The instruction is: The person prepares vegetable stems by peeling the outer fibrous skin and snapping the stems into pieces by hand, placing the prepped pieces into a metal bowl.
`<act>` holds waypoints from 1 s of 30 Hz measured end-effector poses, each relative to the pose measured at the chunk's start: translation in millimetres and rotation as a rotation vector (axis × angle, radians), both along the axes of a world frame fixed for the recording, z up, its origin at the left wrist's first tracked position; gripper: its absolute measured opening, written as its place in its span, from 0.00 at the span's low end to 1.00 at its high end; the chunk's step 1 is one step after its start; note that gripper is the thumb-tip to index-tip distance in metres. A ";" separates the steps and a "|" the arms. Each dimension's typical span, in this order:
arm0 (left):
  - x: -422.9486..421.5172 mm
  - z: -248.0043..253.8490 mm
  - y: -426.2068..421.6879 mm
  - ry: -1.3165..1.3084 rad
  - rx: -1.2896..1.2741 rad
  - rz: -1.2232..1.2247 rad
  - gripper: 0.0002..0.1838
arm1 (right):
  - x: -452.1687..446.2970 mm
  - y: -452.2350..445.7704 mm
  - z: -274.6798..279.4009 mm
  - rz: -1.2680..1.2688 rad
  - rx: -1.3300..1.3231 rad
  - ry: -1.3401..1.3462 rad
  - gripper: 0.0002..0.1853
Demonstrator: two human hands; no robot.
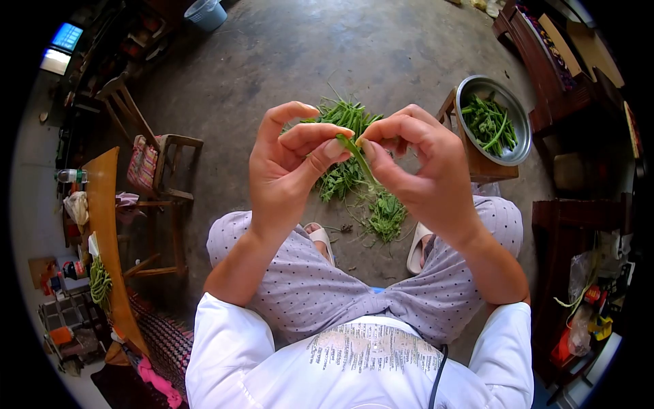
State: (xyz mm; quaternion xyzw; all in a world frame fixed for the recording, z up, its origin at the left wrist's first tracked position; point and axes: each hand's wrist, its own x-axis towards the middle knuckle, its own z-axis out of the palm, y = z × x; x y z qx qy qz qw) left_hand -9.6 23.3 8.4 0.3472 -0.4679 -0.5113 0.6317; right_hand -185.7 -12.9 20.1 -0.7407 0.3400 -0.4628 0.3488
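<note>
Between left grip (283, 160) and right grip (429, 174) slants a green stem (352, 147).

The shirt (286, 382) was white, with loose plain sleeves (228, 334) and a streaky grey-and-beige pattern (375, 341) across the front; a thin black cord (438, 378) lay over it; the trousers (293, 293) were dark-dotted pale grey, the slippers (413, 253) cream

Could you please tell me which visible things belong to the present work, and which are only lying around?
Probably part of the work:
green stem between the fingers
leafy greens on the floor
metal bowl with green stalks
wooden stool under it

Apparently just around:
blue bucket
wooden chair
plastic bottle
pink cloth
</note>
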 end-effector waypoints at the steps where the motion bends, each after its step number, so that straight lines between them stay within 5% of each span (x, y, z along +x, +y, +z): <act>1: 0.5 0.6 0.0 0.032 0.015 -0.001 0.21 | -1.7 -1.9 -1.3 0.064 0.124 -0.047 0.09; 2: 1.4 0.5 -0.1 0.032 0.013 0.000 0.21 | -3.2 -2.5 -0.9 0.065 0.122 -0.047 0.09; 4: 4.7 0.2 -0.6 0.093 0.048 -0.004 0.20 | -6.9 -3.7 1.3 0.268 0.593 -0.337 0.10; 10: 21.1 -2.6 -6.3 0.268 0.127 -0.005 0.20 | -22.9 -19.1 3.2 0.574 0.595 -0.629 0.11; 12: 22.4 -2.8 -9.2 0.286 0.137 0.030 0.19 | -35.5 -27.1 2.2 0.883 0.673 -0.799 0.11; 16: 29.6 -7.4 -13.7 0.319 0.127 0.077 0.19 | -58.2 -35.1 13.9 0.972 0.770 -0.892 0.12; 22: 28.1 -8.5 -13.4 0.318 0.095 0.059 0.17 | -51.0 -34.9 1.4 0.511 0.669 -0.355 0.19; 24: 27.1 -5.9 -14.7 0.320 0.098 0.058 0.17 | -39.3 -29.6 -12.2 0.427 0.569 0.192 0.25; 26: 26.0 -3.1 -14.5 0.321 0.102 0.057 0.16 | -23.5 -24.7 -26.2 0.390 0.630 0.225 0.27; 30: 21.5 2.0 -15.5 0.310 0.067 0.079 0.14 | -5.5 -17.1 -36.9 0.502 0.920 -0.228 0.16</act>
